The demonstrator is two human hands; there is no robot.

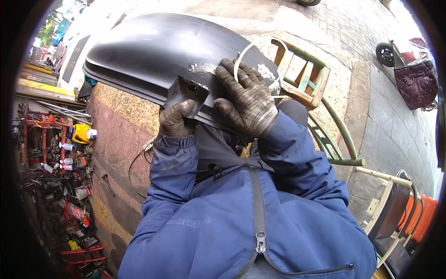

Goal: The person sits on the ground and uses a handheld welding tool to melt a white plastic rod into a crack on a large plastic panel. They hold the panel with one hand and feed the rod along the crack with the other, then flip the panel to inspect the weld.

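Note:
A large, glossy black curved shell (153, 51), shaped like a vehicle fender, lies across my lap. Pale rough patches (203, 68) mark its surface near my right hand. At its near edge sits a square black bracket-like part (197, 89) with a hole; I cannot tell if it is one piece with the shell. My left hand (176, 118), in a dirty grey work glove, grips there, thumb on top and other fingers hidden underneath. My right hand (244, 97), gloved too, lies flat on the shell with fingers stretched. A thin white strip (242, 56) loops up from between its fingers.
A small wooden stool (304, 76) and a green curved frame (332, 123) stand to the right. Beyond them are a metal-framed chair (392, 214) and a wheeled vehicle with a maroon quilted cover (415, 83). Cluttered tools and bottles (65, 160) fill the left side.

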